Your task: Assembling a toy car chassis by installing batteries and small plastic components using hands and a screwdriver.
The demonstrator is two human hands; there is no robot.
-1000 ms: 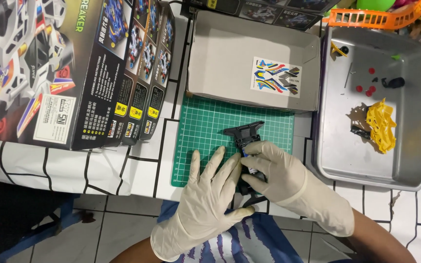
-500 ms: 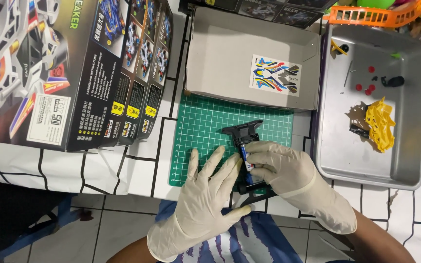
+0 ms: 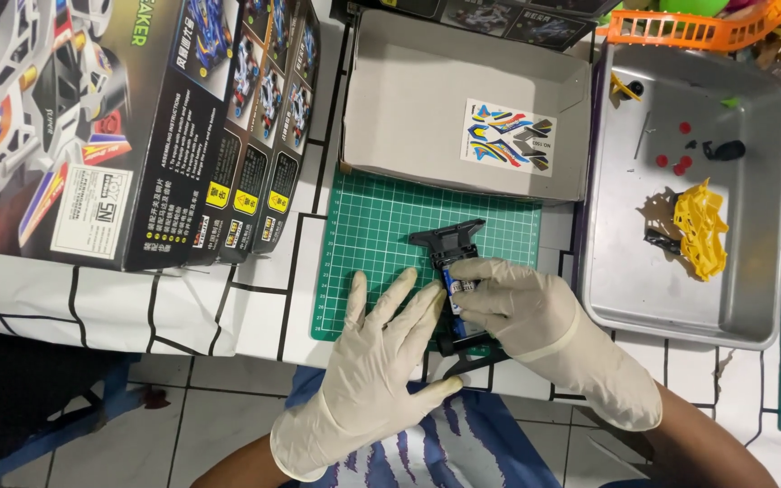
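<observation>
Latex gloves: both hands are wearing them, cream and thin; grip on small parts is likely slipping more than bare skin would.
Left hand (image 3: 377,361): lying open, fingers spread flat against the left side of the chassis, steadying it rather than gripping.
Right hand (image 3: 522,312): closed over the chassis, fingertips pressing a small blue battery (image 3: 458,283) into its middle.
Chassis (image 3: 454,271): black plastic, sitting on the near right corner of the mat, its near end overhanging the table edge; risk is it tipping off toward the lap if the pressing hand is pushing off-centre.
Battery: partly hidden by fingers; whether it is seated, I cannot tell. Forcing it askew is risking a bent contact.
Mat (image 3: 372,235): green, gridded, lying between chassis and lid.
Lid (image 3: 409,99): grey card tray holding a sticker sheet (image 3: 508,136).
Boxes (image 3: 119,126): black kit cartons, well left.
Tray (image 3: 752,199): metal, right, holding a yellow sprue (image 3: 702,226) and red bits (image 3: 675,149); loose bits are prone to scattering if the tray is knocked.
</observation>
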